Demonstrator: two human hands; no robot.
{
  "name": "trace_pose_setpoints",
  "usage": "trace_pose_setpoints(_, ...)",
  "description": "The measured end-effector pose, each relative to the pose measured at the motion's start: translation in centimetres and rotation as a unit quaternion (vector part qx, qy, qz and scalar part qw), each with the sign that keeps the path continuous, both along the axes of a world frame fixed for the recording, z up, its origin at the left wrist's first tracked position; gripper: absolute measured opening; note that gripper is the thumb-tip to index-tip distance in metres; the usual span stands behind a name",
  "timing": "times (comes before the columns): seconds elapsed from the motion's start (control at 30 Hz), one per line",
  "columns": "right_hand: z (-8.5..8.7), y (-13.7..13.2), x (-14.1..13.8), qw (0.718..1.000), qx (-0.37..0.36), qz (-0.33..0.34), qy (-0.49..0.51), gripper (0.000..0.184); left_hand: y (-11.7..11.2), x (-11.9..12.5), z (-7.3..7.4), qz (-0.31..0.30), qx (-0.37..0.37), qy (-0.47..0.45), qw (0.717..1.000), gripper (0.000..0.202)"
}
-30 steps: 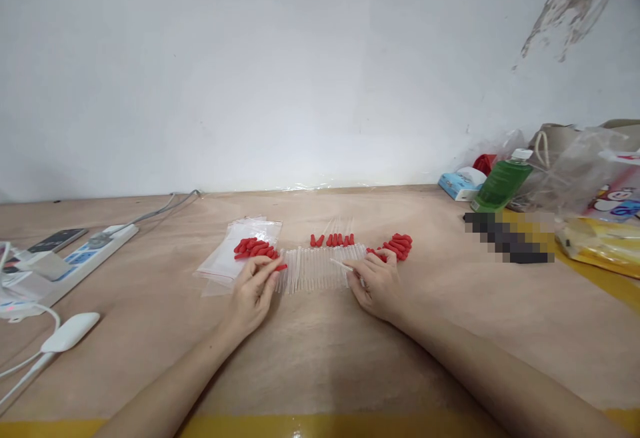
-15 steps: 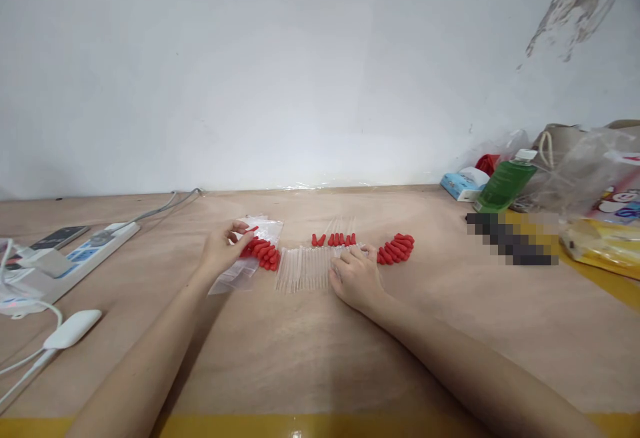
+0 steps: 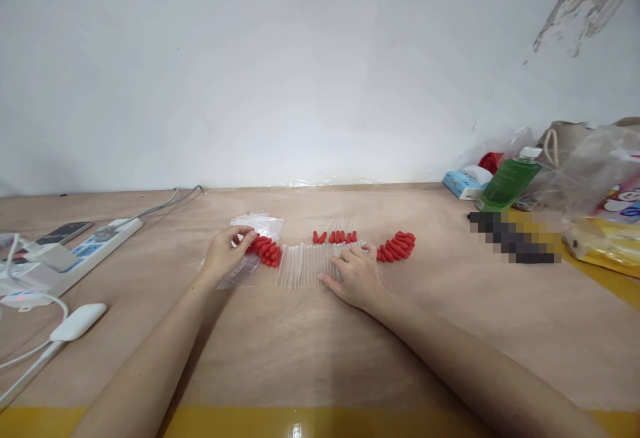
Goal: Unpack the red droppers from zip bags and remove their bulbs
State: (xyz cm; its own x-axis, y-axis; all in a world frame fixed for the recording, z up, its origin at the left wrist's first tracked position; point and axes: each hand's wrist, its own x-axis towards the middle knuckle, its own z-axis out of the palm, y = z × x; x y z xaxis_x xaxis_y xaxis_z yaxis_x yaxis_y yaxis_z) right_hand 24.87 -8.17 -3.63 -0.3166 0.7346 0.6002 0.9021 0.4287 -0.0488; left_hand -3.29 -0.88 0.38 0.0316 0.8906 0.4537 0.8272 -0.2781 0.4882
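Note:
My left hand (image 3: 227,250) pinches a red rubber bulb at the left end of a pile of red rubber bulbs (image 3: 266,250); its fingers partly hide the bulb. Beneath the hand and pile are clear plastic bags (image 3: 270,226). In the middle, thin clear tubes (image 3: 303,266) lie side by side in a row. My right hand (image 3: 356,275) rests palm down over the row's right end, thumb spread to the left, covering some tubes. Behind the row lie several tubes with red bulbs on their near ends (image 3: 341,237). Another heap of red bulbs (image 3: 397,247) sits right of my right hand.
A white power strip (image 3: 95,251) with plugs and cables, a phone (image 3: 64,233) and a white adapter (image 3: 79,322) lie at left. On the right stand a tissue pack (image 3: 463,185), a green bottle (image 3: 509,181) and plastic bags (image 3: 575,171). A wall closes off the back.
My left hand has come down onto the left end of the pile with the red bulb it held slightly raised. My right thumb has spread leftward over the tubes.

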Motion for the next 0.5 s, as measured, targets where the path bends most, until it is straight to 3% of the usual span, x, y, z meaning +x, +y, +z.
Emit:
trace_pose_setpoints(0.17,0.2,0.0,0.4,1.000,0.018,0.005,0.024,0.035,-1.0,0.6,0.8,0.081,0.070,-0.006,0.994,0.030)
trace_pose_setpoints(0.27,0.5,0.0,1.1,0.999,0.037,0.000,0.031,0.029,-1.6,3.0,1.6,0.014,0.108,0.026,0.994,0.025)
trace_pose_setpoints(0.37,0.6,-0.4,2.3,0.999,0.046,0.006,0.022,0.022,-1.3,6.7,2.0,-0.063,0.058,0.125,0.988,0.024)
trace_pose_setpoints(0.43,0.2,-1.0,3.1,0.998,0.059,0.016,0.027,0.019,-0.4,9.4,2.0,-0.019,-0.051,0.205,0.977,0.025)
trace_pose_setpoints(0.5,-0.2,-1.5,3.8,0.996,0.076,0.022,0.047,0.018,0.9,11.7,1.8,0.007,-0.097,0.217,0.971,0.030)
